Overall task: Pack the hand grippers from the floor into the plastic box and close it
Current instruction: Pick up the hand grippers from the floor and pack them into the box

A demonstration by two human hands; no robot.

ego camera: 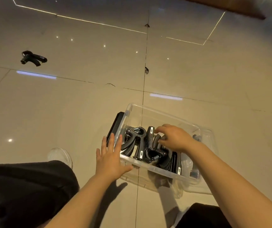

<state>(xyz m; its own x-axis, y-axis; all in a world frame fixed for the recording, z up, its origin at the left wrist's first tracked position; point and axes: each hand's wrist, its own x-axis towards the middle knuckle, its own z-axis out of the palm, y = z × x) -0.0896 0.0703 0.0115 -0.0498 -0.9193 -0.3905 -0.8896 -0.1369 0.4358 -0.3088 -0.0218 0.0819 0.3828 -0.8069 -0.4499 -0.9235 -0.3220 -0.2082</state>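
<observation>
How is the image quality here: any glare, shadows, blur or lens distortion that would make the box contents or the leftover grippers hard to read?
Head view: warm, dim light; ceiling lamps glare off the glossy floor. Wide-angle bending curves the tile joints. The left hand casts a soft shadow. The plastic box is see-through, and the black hand grippers inside merge together. The gripper on the floor is small and soft.

Your clear plastic box (163,116) sits open on the floor, several black hand grippers (136,142) piled inside; another gripper (33,58) lies far left.
</observation>
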